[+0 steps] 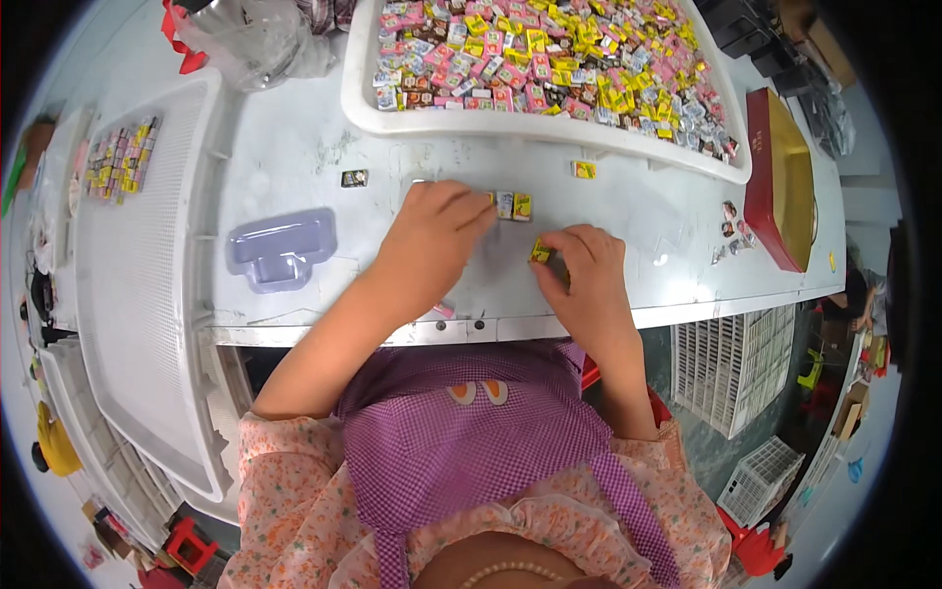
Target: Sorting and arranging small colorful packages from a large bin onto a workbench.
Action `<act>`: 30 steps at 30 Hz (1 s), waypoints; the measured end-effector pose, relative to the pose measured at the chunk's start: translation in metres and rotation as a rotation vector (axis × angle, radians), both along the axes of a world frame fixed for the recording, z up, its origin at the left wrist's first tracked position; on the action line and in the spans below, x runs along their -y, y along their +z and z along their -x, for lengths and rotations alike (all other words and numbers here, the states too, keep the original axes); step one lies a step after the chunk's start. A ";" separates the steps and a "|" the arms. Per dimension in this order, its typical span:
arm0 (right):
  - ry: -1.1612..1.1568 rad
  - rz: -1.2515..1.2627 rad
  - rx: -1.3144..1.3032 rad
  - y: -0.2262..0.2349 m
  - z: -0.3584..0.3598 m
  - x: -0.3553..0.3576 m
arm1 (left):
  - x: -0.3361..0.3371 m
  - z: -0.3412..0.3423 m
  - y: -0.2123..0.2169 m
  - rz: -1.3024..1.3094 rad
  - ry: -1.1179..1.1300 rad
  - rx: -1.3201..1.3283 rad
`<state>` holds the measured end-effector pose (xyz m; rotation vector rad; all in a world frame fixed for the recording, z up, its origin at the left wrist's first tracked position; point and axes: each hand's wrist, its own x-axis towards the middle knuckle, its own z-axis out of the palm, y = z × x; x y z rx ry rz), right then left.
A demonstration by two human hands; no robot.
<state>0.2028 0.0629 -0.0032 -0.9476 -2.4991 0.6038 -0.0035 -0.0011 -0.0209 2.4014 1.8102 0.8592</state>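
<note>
My right hand [591, 270] pinches a small yellow printed box [540, 251] between thumb and fingers, just above the table. To its upper left, a short row of similar small boxes [512, 205] lies on the table. The curled fingers of my left hand [442, 228] close over the left end of that row and hide part of it. A dark small box [354, 179] lies alone left of my left hand, and a yellow one [584, 170] lies beyond my right hand. Under my left wrist, a pink piece [444, 310] shows near the table edge.
A large white tray [549, 126] heaped with small printed boxes stands at the back. An empty purple plastic tray [282, 249] lies at left, beside a long white mesh tray [137, 324] with several boxes grouped in it. A red-and-gold box [775, 182] and wrapped pieces [733, 229] are at right.
</note>
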 end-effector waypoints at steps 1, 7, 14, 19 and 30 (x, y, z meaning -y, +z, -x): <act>-0.010 0.006 0.010 0.000 0.000 -0.001 | 0.002 0.000 0.001 -0.011 0.004 -0.007; -0.006 0.003 0.059 0.002 -0.006 -0.004 | 0.004 0.009 0.015 0.058 -0.081 0.040; -0.033 -0.063 -0.057 0.010 -0.010 -0.012 | -0.041 0.062 0.062 -0.029 0.208 0.113; -0.021 -0.238 -0.138 0.047 0.018 -0.059 | -0.076 0.092 0.082 0.471 0.253 0.050; 0.058 0.129 0.312 0.055 0.092 -0.140 | -0.089 0.097 0.084 0.592 0.190 0.040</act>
